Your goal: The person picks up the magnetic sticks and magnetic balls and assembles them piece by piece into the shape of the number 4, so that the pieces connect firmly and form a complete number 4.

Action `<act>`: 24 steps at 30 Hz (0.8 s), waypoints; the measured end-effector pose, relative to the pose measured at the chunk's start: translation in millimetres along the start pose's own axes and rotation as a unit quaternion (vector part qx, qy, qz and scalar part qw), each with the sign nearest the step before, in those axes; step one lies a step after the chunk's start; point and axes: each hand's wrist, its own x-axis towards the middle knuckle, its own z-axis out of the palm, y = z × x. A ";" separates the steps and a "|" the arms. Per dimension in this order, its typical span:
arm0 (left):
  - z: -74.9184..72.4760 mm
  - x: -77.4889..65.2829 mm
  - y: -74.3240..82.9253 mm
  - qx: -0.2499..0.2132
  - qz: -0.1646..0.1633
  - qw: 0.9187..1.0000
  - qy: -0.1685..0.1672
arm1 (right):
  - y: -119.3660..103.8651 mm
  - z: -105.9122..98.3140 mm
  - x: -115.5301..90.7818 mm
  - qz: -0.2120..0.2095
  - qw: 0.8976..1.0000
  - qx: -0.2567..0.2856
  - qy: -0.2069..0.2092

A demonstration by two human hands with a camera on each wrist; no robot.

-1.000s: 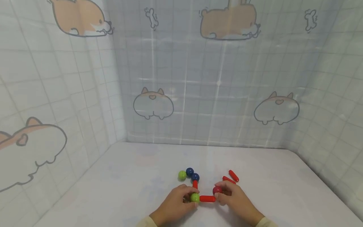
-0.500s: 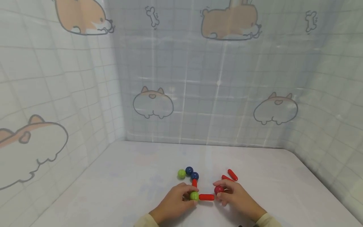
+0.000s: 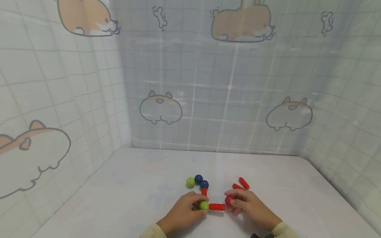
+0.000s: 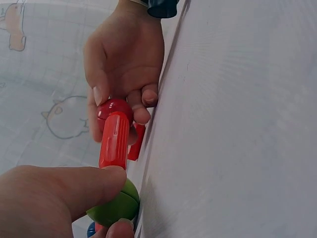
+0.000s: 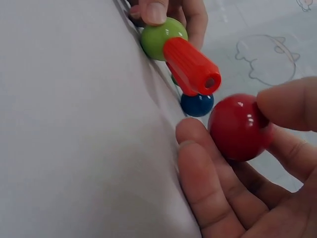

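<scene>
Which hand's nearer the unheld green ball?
Left: left hand is just below that green ball in head view; right hand, pinching red ball, is farther off to the right.

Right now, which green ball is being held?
The green ball pinched by the left hand, with a red stick pointing from it toward the red ball. The other green ball lies farther off beside a blue ball, no hand on it.

From the head we look forward and down over the table (image 3: 140, 195) from farther off, while up close our wrist views face each other, sharing the red ball (image 5: 239, 128) and held green ball (image 5: 157, 40) between them.
</scene>
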 end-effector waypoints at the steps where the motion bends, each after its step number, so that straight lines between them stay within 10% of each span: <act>1: 0.2 0.3 0.5 0.001 0.001 1.000 0.001 | -0.2 -1.2 -0.9 -0.001 1.000 -0.001 0.001; 24: 0.4 -1.7 0.1 0.005 -0.005 1.000 -0.001 | 1.9 2.6 -2.7 0.015 0.999 -0.041 -0.010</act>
